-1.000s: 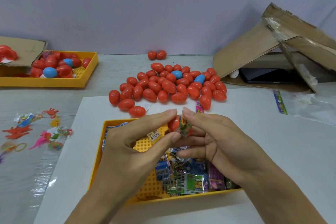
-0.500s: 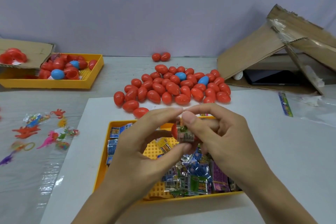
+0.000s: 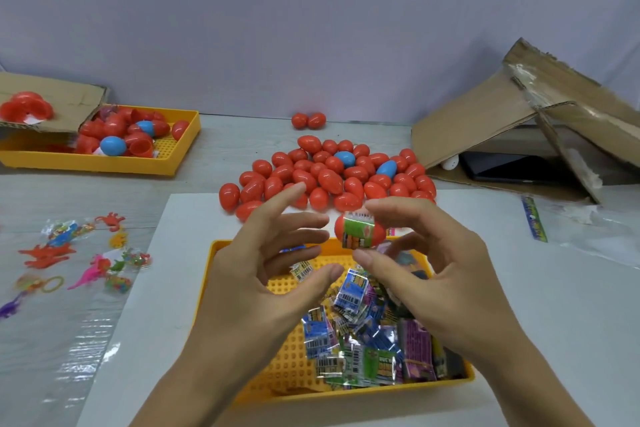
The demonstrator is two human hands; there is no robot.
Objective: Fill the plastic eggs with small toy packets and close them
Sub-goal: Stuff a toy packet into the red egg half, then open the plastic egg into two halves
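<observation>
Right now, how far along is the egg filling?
Done: a large pile of closed eggs sits behind the near tray. In hand: right hand holds a red egg half with a green packet sticking out, unclosed; left hand is open, empty. Left: many packets in the near tray, open shells in the far tray.

Your left hand [image 3: 277, 253] hovers at about 9 o'clock of your right, fingers spread and curled, thumb pointing toward 3 o'clock, holding nothing. Your right hand [image 3: 433, 260] pinches a red egg [image 3: 360, 234] between thumb and forefinger. Both forearms enter from 6 o'clock, wrists well apart.
</observation>
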